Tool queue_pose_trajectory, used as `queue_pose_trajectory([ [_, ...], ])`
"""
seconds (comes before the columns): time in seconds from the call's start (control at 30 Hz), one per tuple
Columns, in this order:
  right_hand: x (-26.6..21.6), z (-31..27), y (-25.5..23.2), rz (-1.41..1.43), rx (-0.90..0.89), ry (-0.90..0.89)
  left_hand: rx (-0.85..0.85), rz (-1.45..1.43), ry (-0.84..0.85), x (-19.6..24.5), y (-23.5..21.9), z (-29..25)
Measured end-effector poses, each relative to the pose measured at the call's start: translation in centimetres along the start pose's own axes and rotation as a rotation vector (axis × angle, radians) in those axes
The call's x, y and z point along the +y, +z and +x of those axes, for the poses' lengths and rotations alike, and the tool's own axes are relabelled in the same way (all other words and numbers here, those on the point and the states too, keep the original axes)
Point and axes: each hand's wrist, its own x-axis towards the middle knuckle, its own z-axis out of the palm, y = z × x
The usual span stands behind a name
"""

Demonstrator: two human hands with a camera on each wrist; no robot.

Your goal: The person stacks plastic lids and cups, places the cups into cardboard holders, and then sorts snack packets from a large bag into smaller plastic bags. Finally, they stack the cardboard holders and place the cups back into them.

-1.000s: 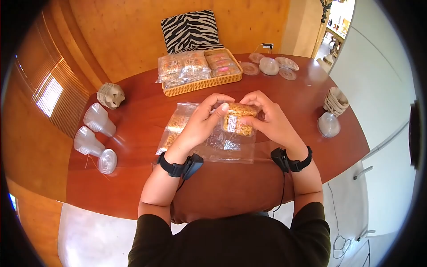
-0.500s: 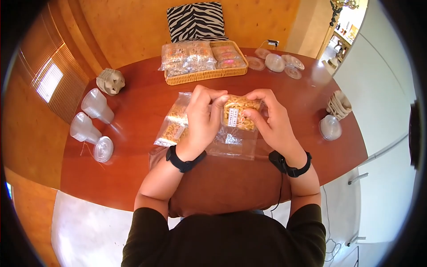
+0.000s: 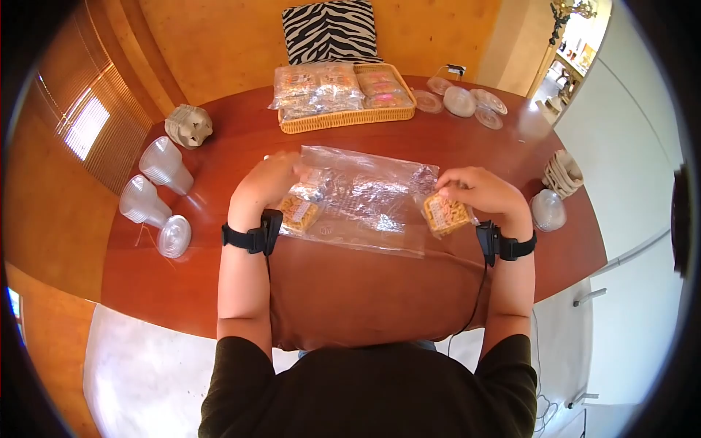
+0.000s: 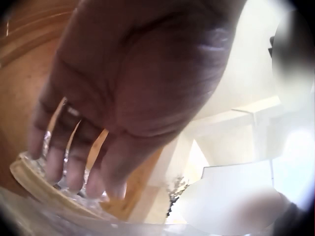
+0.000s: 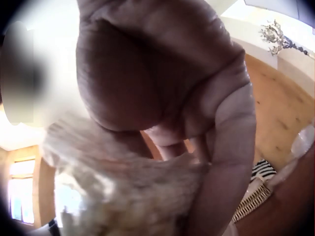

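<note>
My right hand (image 3: pixel 485 191) grips a small clear packet of yellow crunchy snack pieces (image 3: pixel 447 214) by its upper edge, right of the large bag. In the right wrist view the packet (image 5: pixel 128 196) is blurred below the palm. My left hand (image 3: pixel 269 182), blurred, is over the left end of a large clear plastic bag (image 3: pixel 372 193). Its fingers (image 4: pixel 74 167) reach out fairly straight in the left wrist view, with nothing gripped. A second snack packet (image 3: pixel 299 213) with a printed label lies at the bag's left end, just below this hand.
A wicker basket (image 3: pixel 347 120) of bagged snacks stands at the back. Stacked clear cups (image 3: pixel 166 164), a round clear lid (image 3: pixel 174 235) and a grey carton stack (image 3: pixel 188 126) are on the left. Clear lids (image 3: pixel 458 101) lie at the back right; another carton stack (image 3: pixel 562 174) sits right.
The hands have moved apart from the packet they held together. The right hand has carried it rightward; the left has let go and moved left, and the large bag now shows between them.
</note>
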Motion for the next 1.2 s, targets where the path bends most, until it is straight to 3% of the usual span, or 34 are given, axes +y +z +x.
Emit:
queue_pose_trajectory([
  [0.03,0.4,0.8,0.6,0.01,-0.045,-0.013,-0.101,0.071,-0.029,-1.6,0.4,0.7],
  [0.1,1.0,2.5,1.8,0.032,-0.126,-0.04,-0.023,0.085,0.047,-3.9,1.9,1.2],
  [0.23,2.0,5.1,4.4,0.165,-0.091,-0.058,0.025,0.021,0.057,-1.9,1.9,0.1],
  [0.3,2.8,6.1,5.5,0.248,-0.026,-0.031,-0.067,0.064,0.058,-3.2,3.1,1.3],
  [0.4,0.6,6.1,6.9,0.622,0.054,0.144,-0.145,0.066,-0.005,-3.0,3.1,1.6],
  [0.43,0.7,6.5,7.1,0.615,0.004,0.168,-0.164,0.058,-0.038,-2.5,2.8,1.4],
  [0.53,3.1,8.8,9.2,0.619,0.049,-0.03,-0.011,0.084,-0.124,0.2,2.7,0.2],
  [0.63,2.3,9.6,10.6,0.951,0.177,0.157,-0.03,0.124,0.058,-1.1,4.8,0.9],
  [0.73,2.3,11.0,12.3,1.325,0.124,-0.054,-0.215,0.065,-0.018,-1.6,4.9,1.6],
  [0.77,3.2,11.6,13.3,1.285,0.148,-0.102,-0.231,0.067,0.007,-1.8,4.8,1.7],
  [0.83,3.7,11.8,14.8,1.239,0.269,-0.01,-0.266,0.07,0.06,-1.6,4.3,1.7],
  [1.0,3.2,12.4,16.6,1.193,0.462,0.039,-0.268,-0.013,-0.033,-0.8,3.1,1.2],
  [1.1,2.0,12.7,16.1,1.176,0.321,0.018,-0.244,0.051,-0.037,-1.5,3.7,1.6],
  [1.2,-1.3,11.2,14.7,1.063,0.381,0.094,-0.274,0.03,-0.079,-1.6,3.4,1.9],
])
